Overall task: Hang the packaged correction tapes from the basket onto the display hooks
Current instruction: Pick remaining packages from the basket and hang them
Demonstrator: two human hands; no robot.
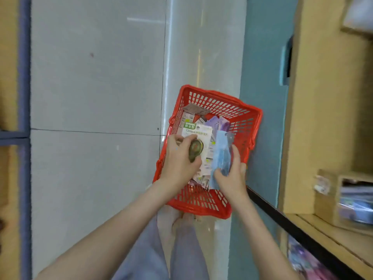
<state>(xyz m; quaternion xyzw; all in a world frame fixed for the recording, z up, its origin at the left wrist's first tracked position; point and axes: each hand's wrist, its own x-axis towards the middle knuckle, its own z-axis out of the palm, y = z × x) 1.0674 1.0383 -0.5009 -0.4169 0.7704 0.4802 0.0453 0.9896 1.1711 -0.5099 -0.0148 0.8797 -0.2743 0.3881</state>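
Note:
A red plastic basket point(220, 104) stands on the floor below me, holding several packaged correction tapes. My left hand point(179, 158) grips a white-carded pack with a green tape point(198, 136) over the basket. My right hand point(230, 176) holds a stack of blue packs point(221, 154) upright just to the right of it. More packs, purple and white point(218, 123), lie in the basket behind both hands. No display hooks are visible.
Wooden shelving point(323, 118) rises on the right, with a box of blurred goods point(351, 201) and a black shelf edge point(292, 225). Grey floor tiles point(96, 77) spread to the left. My legs point(161, 249) stand just behind the basket. Another shelf unit point(12, 77) borders the left.

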